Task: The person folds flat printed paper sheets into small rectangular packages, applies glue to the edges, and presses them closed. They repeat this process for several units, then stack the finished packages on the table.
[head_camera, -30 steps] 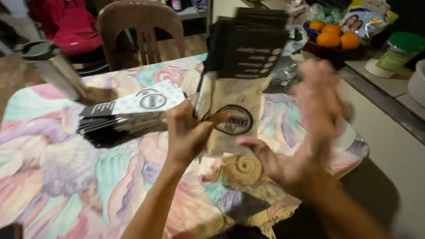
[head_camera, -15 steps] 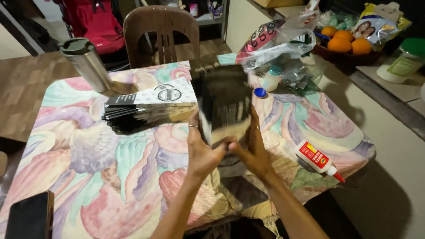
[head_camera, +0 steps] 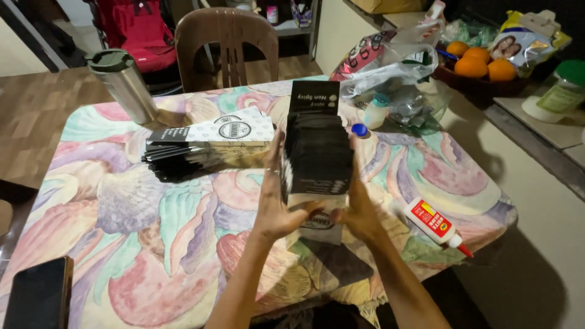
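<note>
left hand [head_camera: 275, 201] + right hand [head_camera: 359, 204]: fingers pressed flat, gripping stack of black paper bags [head_camera: 317, 155] | glue bottle [head_camera: 437, 223] near right | another bag pile [head_camera: 204, 146] far left

Table [head_camera: 122, 244] with pastel shell-pattern cloth fills centre. Brown plastic chair [head_camera: 226, 36] at 12 o'clock. Wood-plank floor [head_camera: 36, 116] at 10 o'clock. Red seat [head_camera: 137, 30] behind. Dim light.

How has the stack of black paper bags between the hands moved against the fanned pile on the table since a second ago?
Yes. The stack of bags, pressed between the left hand and right hand, has come down from tilted upright to flat, just right of the fanned pile.
</note>
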